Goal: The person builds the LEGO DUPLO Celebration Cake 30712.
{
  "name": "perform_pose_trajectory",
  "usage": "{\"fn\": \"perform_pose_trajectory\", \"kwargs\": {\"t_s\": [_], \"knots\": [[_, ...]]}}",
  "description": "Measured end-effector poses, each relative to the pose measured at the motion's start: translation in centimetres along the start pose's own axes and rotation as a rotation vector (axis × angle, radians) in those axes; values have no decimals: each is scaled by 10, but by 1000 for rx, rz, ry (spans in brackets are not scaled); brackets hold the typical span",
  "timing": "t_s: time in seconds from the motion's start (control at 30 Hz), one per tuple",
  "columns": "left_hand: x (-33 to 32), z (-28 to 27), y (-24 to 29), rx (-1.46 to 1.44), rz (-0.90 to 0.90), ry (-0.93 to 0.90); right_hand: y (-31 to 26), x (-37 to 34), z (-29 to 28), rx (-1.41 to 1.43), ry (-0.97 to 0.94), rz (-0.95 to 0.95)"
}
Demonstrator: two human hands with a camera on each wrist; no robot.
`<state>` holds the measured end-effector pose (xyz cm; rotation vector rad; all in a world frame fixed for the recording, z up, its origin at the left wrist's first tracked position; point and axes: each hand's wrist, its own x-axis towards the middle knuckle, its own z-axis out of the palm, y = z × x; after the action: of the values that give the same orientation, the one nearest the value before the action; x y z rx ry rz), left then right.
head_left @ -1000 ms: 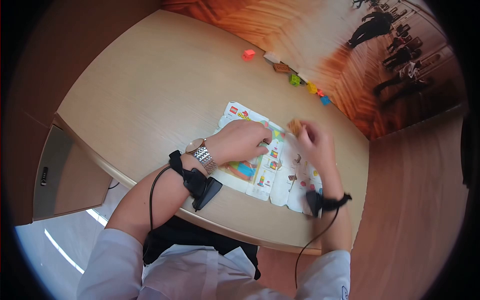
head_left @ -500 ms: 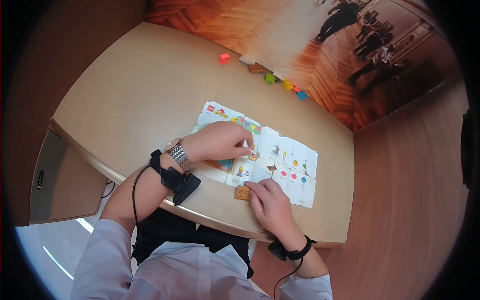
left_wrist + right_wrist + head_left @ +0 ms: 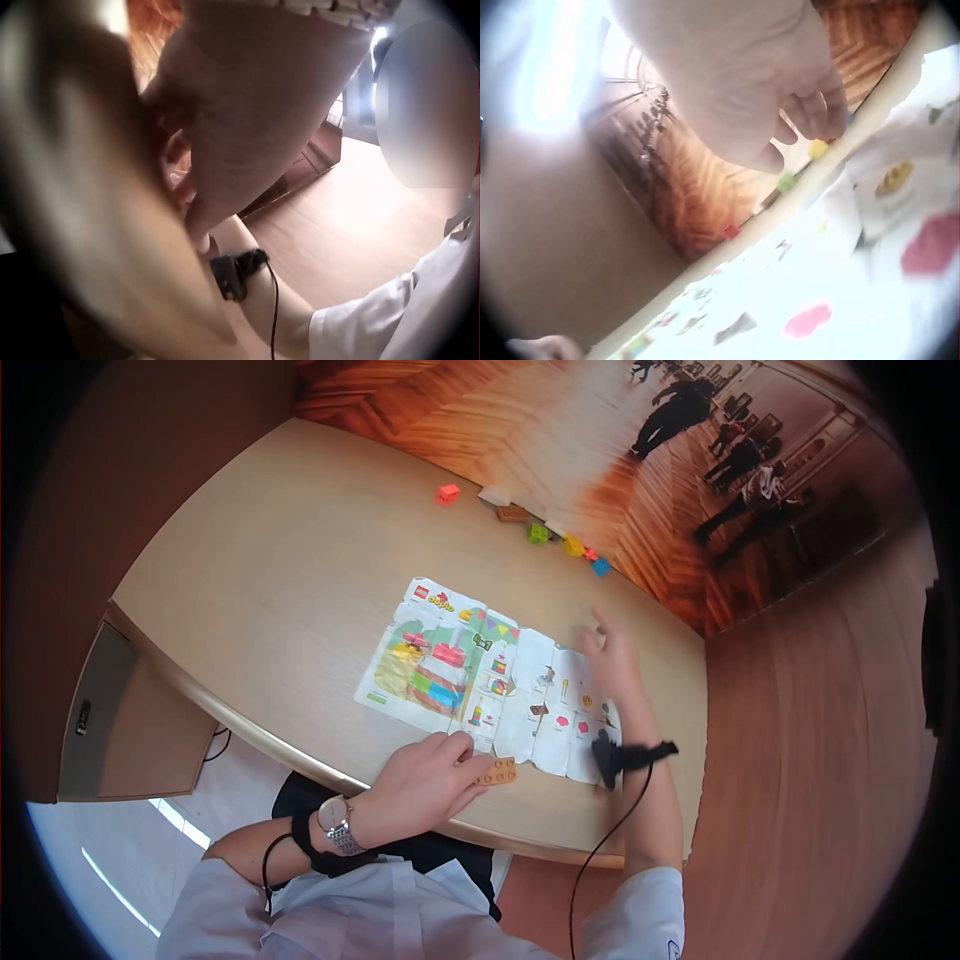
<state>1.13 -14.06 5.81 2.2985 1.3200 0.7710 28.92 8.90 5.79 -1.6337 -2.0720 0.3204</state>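
Pinching a tan brick [image 3: 499, 771] by its nine-o'clock end with the curled left hand [image 3: 420, 785], at six o'clock from a printed sheet [image 3: 435, 670] on the counter [image 3: 280, 560]. Holding the right hand [image 3: 612, 660] relaxed, gripping nothing, at three o'clock of the sheet. Seeing a green block [image 3: 538, 534], a yellow block [image 3: 573, 545] and a blue block [image 3: 600, 567] toward one o'clock.

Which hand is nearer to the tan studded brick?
Left: the left hand grips one end of the tan studded brick; the right hand is farther, near the far right corner of the instruction sheet.
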Motion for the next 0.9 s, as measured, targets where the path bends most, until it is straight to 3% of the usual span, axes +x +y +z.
{"fn": "perform_pose_trajectory", "kwargs": {"t_s": [0.23, 0.4, 0.47, 0.57, 0.63, 0.9], "knots": [[-6, -6, -14, -143, 114, -32, 103, 123, 47, -188, 67, -47], [-5, -6, -14, -166, 144, -11, 123, 151, 54, -147, 1, -99], [-6, -6, -14, -175, 129, -23, 111, 140, 46, -159, -25, -113], [-5, -7, -15, -174, 132, -23, 48, 96, 19, -204, -81, -103], [-5, -6, -15, -177, 142, -24, 23, 71, 10, -98, -192, -135], [-6, -7, -14, -155, 138, 11, -7, 40, 10, 108, -202, -44]]}}
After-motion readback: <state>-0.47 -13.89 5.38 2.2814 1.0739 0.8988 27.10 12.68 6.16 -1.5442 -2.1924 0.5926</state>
